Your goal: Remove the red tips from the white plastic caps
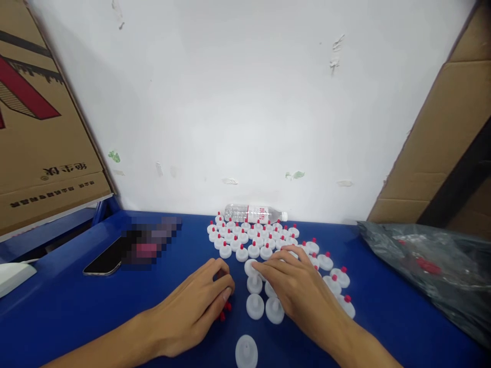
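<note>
My left hand (192, 304) is closed, its fingers curled in and its thumb bent toward them. Small red tips (222, 316) show under its thumb on the blue table; whatever lies inside the fingers is hidden. My right hand (303, 286) reaches over a group of round white caps, with a fingertip touching one white cap (250, 267) and its other fingers partly hiding more. Below that cap stand several bare white caps (255, 306) with central spouts. A single white cap (246, 351) lies nearer me, between my forearms. Behind, many white caps (225, 250) carry red tips.
A clear plastic bottle (255, 213) lies against the white wall (245, 102). To the left are a phone (105, 258) and a blurred patch. A cardboard box (49, 128) stands at left, cardboard (445, 122) at right, and a dark plastic bag (422, 266) covers the table's (184, 235) right side.
</note>
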A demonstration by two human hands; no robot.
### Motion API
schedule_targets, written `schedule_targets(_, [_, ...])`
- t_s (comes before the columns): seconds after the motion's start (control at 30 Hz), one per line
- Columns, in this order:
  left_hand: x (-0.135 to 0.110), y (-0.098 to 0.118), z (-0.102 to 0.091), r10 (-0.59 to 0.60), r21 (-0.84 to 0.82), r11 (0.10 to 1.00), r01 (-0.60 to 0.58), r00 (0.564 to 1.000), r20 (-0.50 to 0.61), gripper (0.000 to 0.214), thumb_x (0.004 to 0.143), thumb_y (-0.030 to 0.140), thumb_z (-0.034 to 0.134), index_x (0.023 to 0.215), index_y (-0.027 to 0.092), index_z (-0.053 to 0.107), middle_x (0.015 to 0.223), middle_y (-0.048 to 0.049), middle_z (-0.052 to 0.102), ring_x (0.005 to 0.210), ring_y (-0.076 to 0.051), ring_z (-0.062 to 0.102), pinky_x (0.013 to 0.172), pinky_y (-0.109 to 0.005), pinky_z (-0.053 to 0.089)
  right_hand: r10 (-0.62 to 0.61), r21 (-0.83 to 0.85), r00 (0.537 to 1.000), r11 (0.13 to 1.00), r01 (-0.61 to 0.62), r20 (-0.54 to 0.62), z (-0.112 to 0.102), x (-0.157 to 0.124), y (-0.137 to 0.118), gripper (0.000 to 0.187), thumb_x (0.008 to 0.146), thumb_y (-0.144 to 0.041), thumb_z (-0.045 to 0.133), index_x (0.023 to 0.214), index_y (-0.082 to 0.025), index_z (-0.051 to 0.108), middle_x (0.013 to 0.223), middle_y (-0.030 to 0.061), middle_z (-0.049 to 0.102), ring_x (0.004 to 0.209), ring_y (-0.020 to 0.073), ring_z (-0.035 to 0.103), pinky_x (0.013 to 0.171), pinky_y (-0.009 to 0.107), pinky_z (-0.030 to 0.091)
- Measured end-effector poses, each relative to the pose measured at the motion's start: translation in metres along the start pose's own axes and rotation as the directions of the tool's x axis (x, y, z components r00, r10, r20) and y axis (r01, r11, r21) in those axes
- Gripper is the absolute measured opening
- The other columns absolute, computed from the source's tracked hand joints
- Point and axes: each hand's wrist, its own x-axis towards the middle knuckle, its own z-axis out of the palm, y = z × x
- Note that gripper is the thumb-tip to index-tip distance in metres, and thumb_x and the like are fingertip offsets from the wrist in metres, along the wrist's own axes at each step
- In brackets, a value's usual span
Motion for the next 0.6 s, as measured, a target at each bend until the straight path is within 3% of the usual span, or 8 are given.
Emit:
schedule_targets(0.3, [-0.001, -0.002, 0.0, 0.01, 0.008, 1.0, -0.01, 1.0, 0.0, 0.037, 0.112, 0.026, 0.025, 0.104, 0.022, 0.06, 0.112, -0.0064, 0.055, 0.098, -0.021, 0.057, 0.094, -0.037, 0.051, 0.045, -0.064, 0.997, 0.997, -0.049, -0.069, -0.017, 0.005, 0.001, 0.032, 0.101, -0.008, 0.057, 0.123, -0.026, 0.069, 0.093, -0.001, 0.074, 0.091, 0.0207, 0.064, 0.104, 0.046, 0.036])
schedule_targets(0.47, [-0.003, 0.0, -0.002, 0.041, 0.016, 0.999, -0.04, 0.998, -0.047, 0.026, 0.109, 0.019, 0.035, 0.125, 0.024, 0.055, 0.129, -0.008, 0.056, 0.114, -0.022, 0.059, 0.103, -0.037, 0.053, 0.134, -0.318, 0.988, 0.936, -0.152, -0.078, -0.037, 0.004, 0.018, 0.023, 0.104, -0.016, 0.05, 0.112, -0.024, 0.07, 0.098, 0.003, 0.076, 0.096, 0.0236, 0.067, 0.103, 0.048, 0.037])
schedule_targets(0.6, [-0.006, -0.001, -0.004, 0.167, 0.036, 0.985, -0.166, 0.986, -0.024, 0.044, 0.107, 0.016, 0.042, 0.149, 0.029, 0.044, 0.15, -0.0052, 0.055, 0.142, -0.023, 0.049, 0.122, -0.041, 0.044, 0.247, -0.462, 0.967, 0.853, -0.244, -0.054, -0.049, -0.004, 0.039, 0.024, 0.102, -0.019, 0.048, 0.101, -0.024, 0.071, 0.083, 0.0041, 0.073, 0.089, 0.028, 0.068, 0.097, 0.053, 0.04])
